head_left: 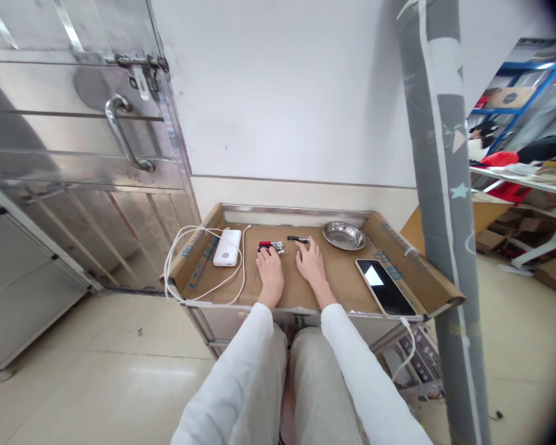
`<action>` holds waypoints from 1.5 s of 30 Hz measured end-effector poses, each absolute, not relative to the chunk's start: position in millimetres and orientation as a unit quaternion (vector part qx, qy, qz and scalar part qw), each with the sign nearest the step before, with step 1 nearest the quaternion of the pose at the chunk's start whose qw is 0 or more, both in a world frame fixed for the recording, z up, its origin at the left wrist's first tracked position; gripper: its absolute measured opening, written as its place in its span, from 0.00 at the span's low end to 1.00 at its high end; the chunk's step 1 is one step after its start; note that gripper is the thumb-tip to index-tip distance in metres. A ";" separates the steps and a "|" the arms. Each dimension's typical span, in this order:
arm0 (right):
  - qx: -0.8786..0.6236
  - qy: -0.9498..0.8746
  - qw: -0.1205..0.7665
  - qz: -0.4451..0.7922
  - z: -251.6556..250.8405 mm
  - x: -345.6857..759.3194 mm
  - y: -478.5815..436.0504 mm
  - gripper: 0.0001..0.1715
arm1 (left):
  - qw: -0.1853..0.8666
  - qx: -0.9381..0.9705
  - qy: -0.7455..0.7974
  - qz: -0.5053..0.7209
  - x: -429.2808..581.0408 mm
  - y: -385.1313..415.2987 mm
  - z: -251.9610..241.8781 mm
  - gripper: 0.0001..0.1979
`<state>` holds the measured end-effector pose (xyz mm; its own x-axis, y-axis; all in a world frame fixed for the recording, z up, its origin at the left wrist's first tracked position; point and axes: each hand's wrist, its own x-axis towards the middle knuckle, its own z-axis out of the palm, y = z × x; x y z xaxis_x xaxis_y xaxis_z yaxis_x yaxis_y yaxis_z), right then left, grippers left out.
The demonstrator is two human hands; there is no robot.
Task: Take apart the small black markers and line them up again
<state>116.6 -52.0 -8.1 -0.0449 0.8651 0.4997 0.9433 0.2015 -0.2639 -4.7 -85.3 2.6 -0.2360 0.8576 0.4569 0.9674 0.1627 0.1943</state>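
Note:
My left hand (269, 272) lies palm down on the brown cardboard surface, with its fingertips against the near side of a small bunch of red and black pens (271, 245). Silvery ends of the pens point right. A single black pen (296, 238) lies crosswise just ahead of my right hand (311, 262). The thumb and fingers of that hand are apart, and a fingertip touches the pen's right end. Both hands look open, though the undersides of the fingers are hidden.
A white power bank (227, 248) with a looped white cable (167, 272) sits at left. At right are a round metal dish (344, 236) and a phone (385, 288) with a cable. Raised cardboard sides (405, 266) edge the surface; a grey wrapped post (445, 185) stands beside it.

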 end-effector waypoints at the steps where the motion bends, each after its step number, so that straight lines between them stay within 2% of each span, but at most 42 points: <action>1: -0.629 -0.721 0.283 -0.070 -7.8 116.2 -49.8 0.24 | 0.114 -0.606 -0.754 -0.227 -4.5 -84.7 2.9 0.15; 7: -0.647 -0.716 0.256 -0.062 -6.1 114.4 -38.2 0.23 | 0.084 -0.620 -0.745 -0.232 -5.4 -79.3 4.9 0.15; 14: -0.616 -0.733 0.279 -0.073 -3.0 115.5 -42.9 0.18 | 0.096 -0.646 -0.721 -0.232 -3.7 -79.0 1.5 0.16; 21: -0.638 -0.715 0.276 -0.071 -7.8 118.9 -37.8 0.24 | 0.115 -0.736 -0.621 -0.244 3.8 -71.0 -3.6 0.18; 25: -0.645 -0.713 0.265 -0.067 -9.3 118.4 -35.9 0.24 | 0.088 -0.777 -0.573 -0.243 10.4 -61.1 -3.6 0.15; 35: -0.672 -0.687 0.270 -0.065 -3.0 122.1 -43.1 0.18 | 0.037 -0.779 -0.573 -0.252 24.1 -34.8 -3.2 0.10; 45: -0.645 -0.717 0.263 -0.022 -3.4 125.5 -42.5 0.22 | 0.004 -0.776 -0.568 -0.274 19.9 -34.6 -4.7 0.11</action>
